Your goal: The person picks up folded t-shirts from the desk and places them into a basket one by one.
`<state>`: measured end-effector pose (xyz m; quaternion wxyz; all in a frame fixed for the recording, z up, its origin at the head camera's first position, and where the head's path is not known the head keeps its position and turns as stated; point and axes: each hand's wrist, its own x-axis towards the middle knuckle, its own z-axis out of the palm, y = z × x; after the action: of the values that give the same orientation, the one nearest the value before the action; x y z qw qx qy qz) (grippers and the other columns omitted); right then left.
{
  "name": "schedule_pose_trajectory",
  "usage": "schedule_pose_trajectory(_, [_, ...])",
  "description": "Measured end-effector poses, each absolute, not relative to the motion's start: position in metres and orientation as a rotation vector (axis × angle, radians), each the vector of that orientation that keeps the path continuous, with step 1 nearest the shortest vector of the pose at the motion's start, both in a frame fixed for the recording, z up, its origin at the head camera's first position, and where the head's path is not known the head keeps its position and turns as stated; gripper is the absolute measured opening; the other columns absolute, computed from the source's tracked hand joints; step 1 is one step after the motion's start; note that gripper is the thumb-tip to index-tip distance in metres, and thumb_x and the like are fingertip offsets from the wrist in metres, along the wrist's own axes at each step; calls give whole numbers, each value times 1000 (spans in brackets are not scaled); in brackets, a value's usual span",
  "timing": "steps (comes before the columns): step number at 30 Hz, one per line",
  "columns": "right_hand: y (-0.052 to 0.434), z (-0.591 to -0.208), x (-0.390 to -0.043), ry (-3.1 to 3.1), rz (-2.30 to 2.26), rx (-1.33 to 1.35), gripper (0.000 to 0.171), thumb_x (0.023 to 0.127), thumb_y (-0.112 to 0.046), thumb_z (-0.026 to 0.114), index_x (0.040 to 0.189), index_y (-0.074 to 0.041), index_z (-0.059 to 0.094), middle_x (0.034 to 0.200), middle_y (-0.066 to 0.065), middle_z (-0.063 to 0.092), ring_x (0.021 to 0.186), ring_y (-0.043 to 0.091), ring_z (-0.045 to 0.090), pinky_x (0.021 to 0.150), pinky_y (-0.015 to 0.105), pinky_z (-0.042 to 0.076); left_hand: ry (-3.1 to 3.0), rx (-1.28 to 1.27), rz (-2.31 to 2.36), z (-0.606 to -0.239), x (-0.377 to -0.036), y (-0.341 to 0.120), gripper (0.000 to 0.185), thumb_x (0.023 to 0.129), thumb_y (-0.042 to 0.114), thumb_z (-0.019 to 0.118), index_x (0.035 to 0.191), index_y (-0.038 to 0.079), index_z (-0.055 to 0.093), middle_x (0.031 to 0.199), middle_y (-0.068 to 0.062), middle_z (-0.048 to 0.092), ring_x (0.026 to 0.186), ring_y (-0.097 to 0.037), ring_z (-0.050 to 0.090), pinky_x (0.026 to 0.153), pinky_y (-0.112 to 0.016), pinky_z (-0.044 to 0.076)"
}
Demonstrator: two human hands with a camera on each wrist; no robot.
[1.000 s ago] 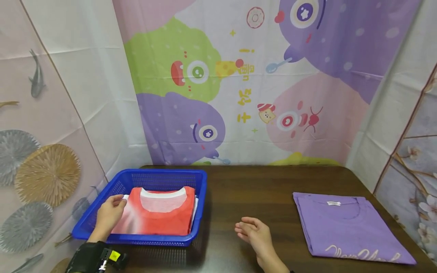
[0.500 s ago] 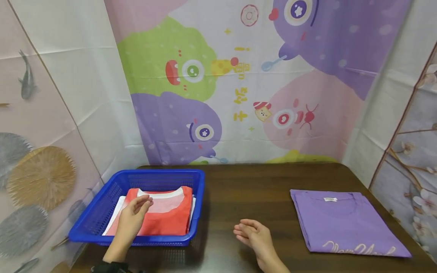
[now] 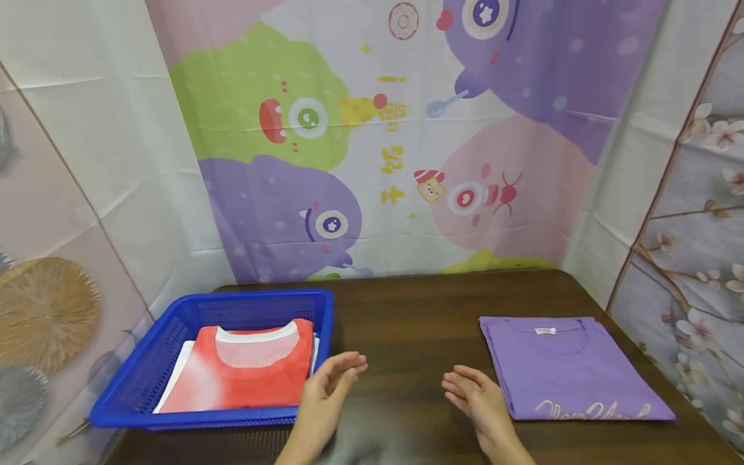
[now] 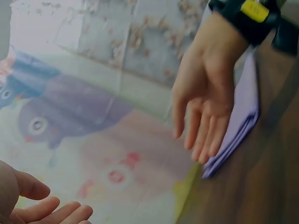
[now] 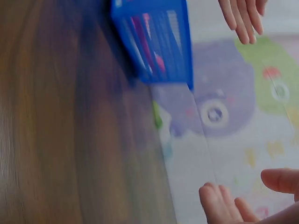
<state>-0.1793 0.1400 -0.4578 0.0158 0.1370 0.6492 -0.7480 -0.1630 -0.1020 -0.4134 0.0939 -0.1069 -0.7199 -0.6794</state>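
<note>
My left hand (image 3: pixel 327 400) hovers over the near right corner of the blue plastic basket (image 3: pixel 134 361), holding nothing, with its fingers loosely bent. Inside the basket lies a folded red and white T-shirt (image 3: pixel 256 374), on top of some white cloth that shows only at its edges. Above the dark wooden table (image 3: pixel 401 323), my right hand (image 3: pixel 482 407) faces the left one, its palm turned inward and its fingers relaxed. Just right of it lies a folded purple T-shirt (image 3: pixel 569 368) with pale script lettering. In the left wrist view, both hands appear free of any object.
A printed cartoon curtain (image 3: pixel 395 142) hangs behind the table's far edge. Patterned cloth panels close in the left side and the right side (image 3: pixel 692 258). Dark wood shows between the basket and the purple T-shirt.
My left hand has moved right, from the basket's left side across the red T-shirt to its near right corner. The right hand sits closer to the purple T-shirt. The view has turned slightly right.
</note>
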Motion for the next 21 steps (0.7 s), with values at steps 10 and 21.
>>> schedule_pose_trajectory(10, [235, -464, -168, 1928, -2378, 528, 61, 104, -17, 34, 150, 8, 5, 102, -15, 56, 93, -10, 59, 92, 13, 50, -2208, -360, -2479, -446, -168, -26, 35, 97, 9, 51, 125, -13, 51, 123, -30, 61, 113, -32, 65, 95, -33, 54])
schedule_pose_trajectory(21, [313, -478, -156, 1607, -2460, 732, 72, 103, -26, 34, 150, -5, -17, 84, -19, 56, 84, -9, 60, 97, 13, 47, -2122, -30, -2791, -492, -179, 42, 38, 95, 4, 44, 126, -18, 45, 124, -34, 58, 115, -39, 63, 100, -48, 50])
